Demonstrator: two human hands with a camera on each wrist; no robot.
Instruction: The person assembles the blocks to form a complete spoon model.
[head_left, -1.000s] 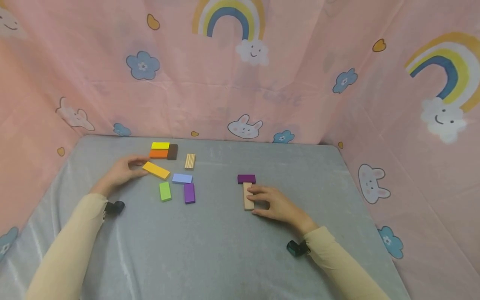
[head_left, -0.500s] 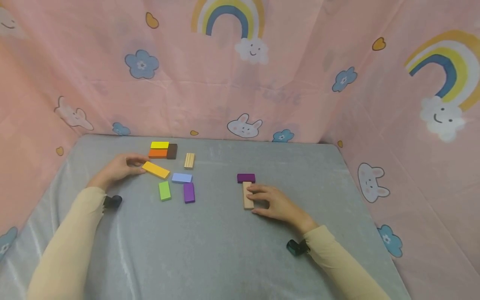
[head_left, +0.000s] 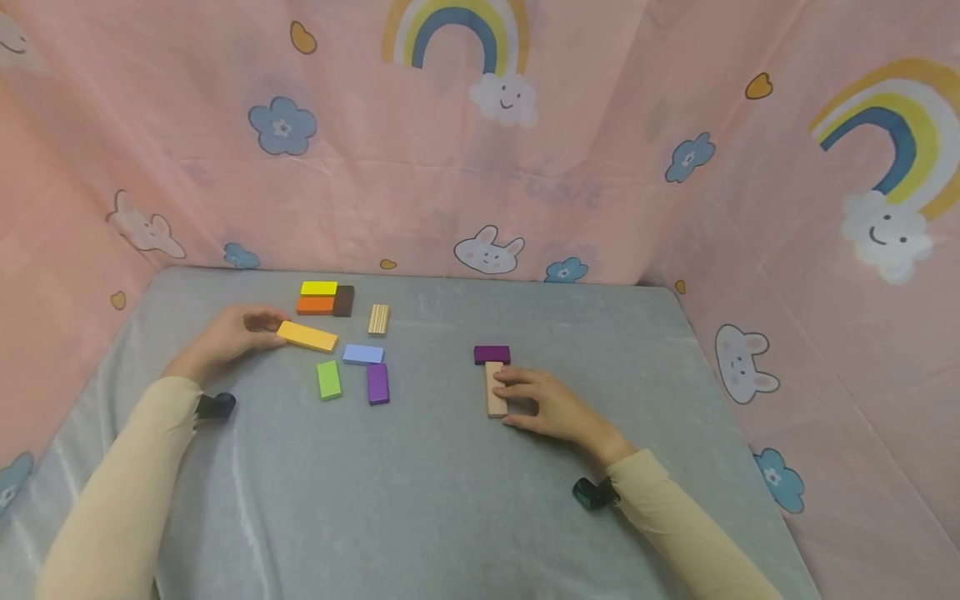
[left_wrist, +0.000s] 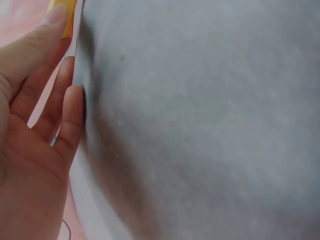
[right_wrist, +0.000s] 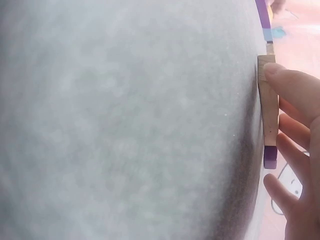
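Left of the blue block (head_left: 363, 354), the left hand (head_left: 231, 337), the nearer one, pinched the golden block (head_left: 307, 336) lengthwise towards it, while well rightward the right hand (head_left: 553, 406) gripped the wooden block (head_left: 495, 407).

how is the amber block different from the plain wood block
The amber block is yellow-orange; the plain wood block is pale tan. In the head view, the amber block runs mostly sideways, the plain wood block mostly front to back. The plain wood block meets a dark purple block; the amber block touches no other block. Both are long and rectangular.
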